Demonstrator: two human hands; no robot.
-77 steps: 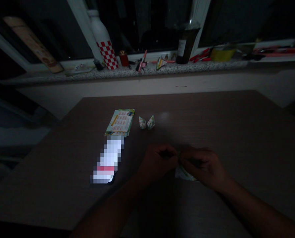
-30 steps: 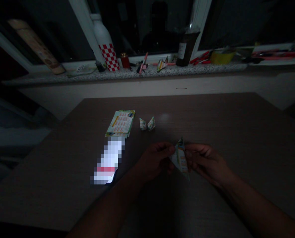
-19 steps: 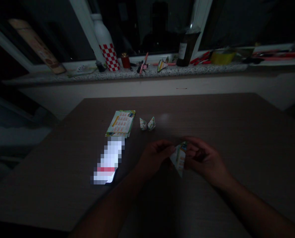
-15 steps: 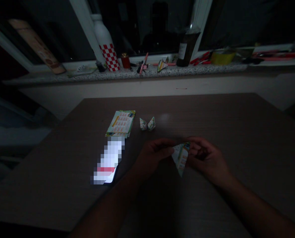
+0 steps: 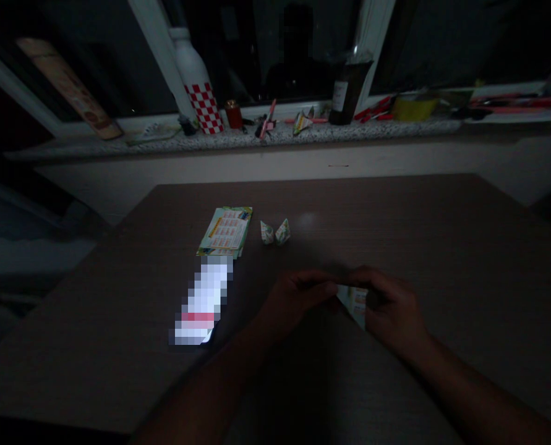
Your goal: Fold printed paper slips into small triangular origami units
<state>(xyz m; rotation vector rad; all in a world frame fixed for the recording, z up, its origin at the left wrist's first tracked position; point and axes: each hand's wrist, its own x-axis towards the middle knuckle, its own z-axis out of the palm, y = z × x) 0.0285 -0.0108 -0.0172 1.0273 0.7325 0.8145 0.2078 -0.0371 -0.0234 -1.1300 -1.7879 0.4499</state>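
Note:
A folded piece of printed paper (image 5: 355, 303) is between my two hands above the table, its lower end narrowing to a point. My left hand (image 5: 303, 295) pinches its left edge between thumb and fingers. On the other side, my right hand (image 5: 391, 306) grips the paper, with its fingers curled over the top and covering much of it. Beyond my hands, two small folded paper pieces (image 5: 275, 232) stand side by side on the table. To their left lies a stack of printed sheets (image 5: 226, 228) in the same green and white.
A lit phone (image 5: 203, 300) lies on the brown table (image 5: 117, 296), left of my hands. Behind, the windowsill (image 5: 256, 143) carries a red-checked white bottle (image 5: 204, 102), a dark bag (image 5: 347, 96), a yellow tape roll (image 5: 414, 108) and pens. The room is dim.
My hands have come down slightly and nearer each other. The paper has shifted right and turned, and my right fingers now cover more of it.

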